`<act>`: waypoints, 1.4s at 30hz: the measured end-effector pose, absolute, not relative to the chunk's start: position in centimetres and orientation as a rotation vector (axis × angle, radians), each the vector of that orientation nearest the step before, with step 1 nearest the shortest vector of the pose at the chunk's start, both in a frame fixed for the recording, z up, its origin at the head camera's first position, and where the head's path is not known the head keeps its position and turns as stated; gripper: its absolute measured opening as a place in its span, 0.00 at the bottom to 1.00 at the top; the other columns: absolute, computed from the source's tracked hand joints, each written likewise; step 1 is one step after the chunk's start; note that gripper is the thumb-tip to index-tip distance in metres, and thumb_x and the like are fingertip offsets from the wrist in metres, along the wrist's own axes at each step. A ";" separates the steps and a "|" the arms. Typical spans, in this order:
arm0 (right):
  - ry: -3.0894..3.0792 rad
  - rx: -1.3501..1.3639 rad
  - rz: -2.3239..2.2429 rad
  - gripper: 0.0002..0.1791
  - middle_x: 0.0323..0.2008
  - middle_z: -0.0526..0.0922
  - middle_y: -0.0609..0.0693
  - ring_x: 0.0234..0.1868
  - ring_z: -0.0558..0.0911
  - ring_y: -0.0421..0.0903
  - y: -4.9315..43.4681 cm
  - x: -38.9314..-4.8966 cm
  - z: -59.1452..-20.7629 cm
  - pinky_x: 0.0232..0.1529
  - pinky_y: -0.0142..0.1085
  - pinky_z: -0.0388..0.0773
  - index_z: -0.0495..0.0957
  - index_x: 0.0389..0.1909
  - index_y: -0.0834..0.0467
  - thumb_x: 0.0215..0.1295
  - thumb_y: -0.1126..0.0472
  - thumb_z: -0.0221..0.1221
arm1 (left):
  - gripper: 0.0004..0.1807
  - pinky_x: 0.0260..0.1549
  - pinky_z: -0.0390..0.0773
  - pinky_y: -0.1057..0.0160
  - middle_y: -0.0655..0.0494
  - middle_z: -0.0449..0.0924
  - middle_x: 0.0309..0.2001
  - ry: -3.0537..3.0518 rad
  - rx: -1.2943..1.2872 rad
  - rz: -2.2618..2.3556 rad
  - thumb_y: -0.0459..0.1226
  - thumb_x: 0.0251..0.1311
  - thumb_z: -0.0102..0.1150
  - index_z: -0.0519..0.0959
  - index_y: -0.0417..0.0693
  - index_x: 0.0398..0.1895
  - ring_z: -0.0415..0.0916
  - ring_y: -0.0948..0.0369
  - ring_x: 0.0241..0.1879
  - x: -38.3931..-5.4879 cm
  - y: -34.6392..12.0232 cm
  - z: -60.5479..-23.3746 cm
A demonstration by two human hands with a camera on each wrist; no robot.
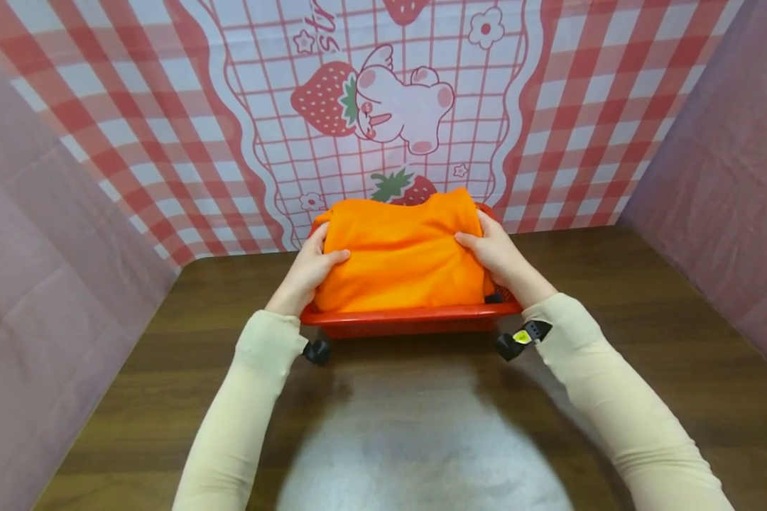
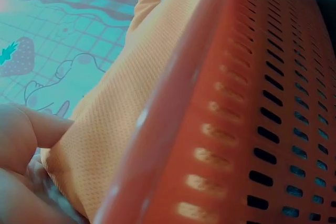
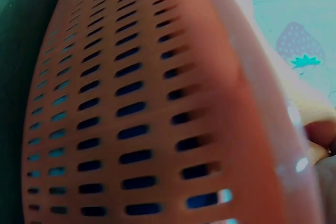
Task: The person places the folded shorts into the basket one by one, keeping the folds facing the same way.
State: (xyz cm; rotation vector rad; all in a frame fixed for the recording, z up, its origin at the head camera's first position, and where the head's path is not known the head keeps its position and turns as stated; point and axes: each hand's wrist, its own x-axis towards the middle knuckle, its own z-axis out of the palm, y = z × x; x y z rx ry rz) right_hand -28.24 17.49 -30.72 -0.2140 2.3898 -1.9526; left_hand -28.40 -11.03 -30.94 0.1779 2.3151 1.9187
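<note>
A folded orange cloth [image 1: 403,262] with a fine-textured weave lies in a red plastic basket [image 1: 409,312] at the back of the table. My left hand [image 1: 312,268] grips the cloth's left side, thumb on top and the other fingers mostly hidden. On the right side my right hand [image 1: 500,257] pinches the cloth the same way. The left wrist view shows the slotted basket wall [image 2: 268,103] and the cloth [image 2: 115,98] rising above the rim beside my fingers [image 2: 31,129]. In the right wrist view the basket [image 3: 115,108] hides most of my right hand [image 3: 317,142].
A small dark item [image 1: 495,298] shows inside the basket's right front corner. The brown wooden table [image 1: 166,383] reaches back to a checked strawberry-print cloth backdrop [image 1: 409,85]. Pinkish drapes [image 1: 51,270] hang at both sides.
</note>
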 end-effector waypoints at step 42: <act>2.656 -0.120 -1.001 0.60 0.57 0.61 0.63 0.53 0.65 0.56 18.4 -27.1 -31.9 0.64 0.50 0.57 0.33 0.66 0.65 0.48 0.44 0.64 | 0.57 0.66 0.50 0.55 0.44 0.47 0.69 2.591 0.206 1.059 0.44 0.50 0.64 0.32 0.39 0.69 0.54 0.50 0.63 -28.6 -10.4 -32.8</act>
